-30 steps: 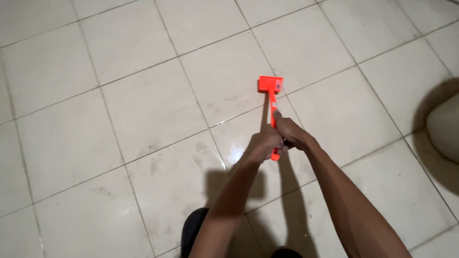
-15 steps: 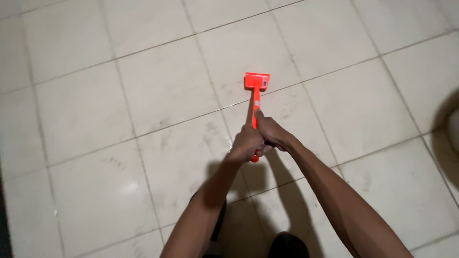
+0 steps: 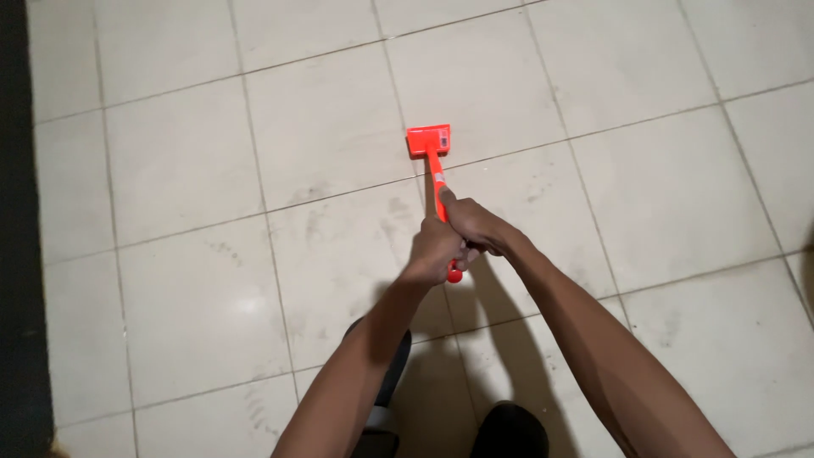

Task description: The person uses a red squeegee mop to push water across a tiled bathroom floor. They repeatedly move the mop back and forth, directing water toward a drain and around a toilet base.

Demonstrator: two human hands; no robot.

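Head view: we grip a bright orange long-handled scrubber (image 3: 434, 174), its flat rectangular head lying on the pale tiled floor (image 3: 186, 161), across a grout line, far of our hands. Left hand (image 3: 434, 251) and right hand (image 3: 475, 231) touch, fingers clamped together around the handle; its rounded end pokes out just near them. Dark shoes (image 3: 509, 432) sit nearest.

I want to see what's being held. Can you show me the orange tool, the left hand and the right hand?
orange long-handled tool (image 3: 428, 141), head view, on its flat rectangular head.
left hand (image 3: 434, 253), head view, on its back.
right hand (image 3: 476, 227), head view, on its knuckles.
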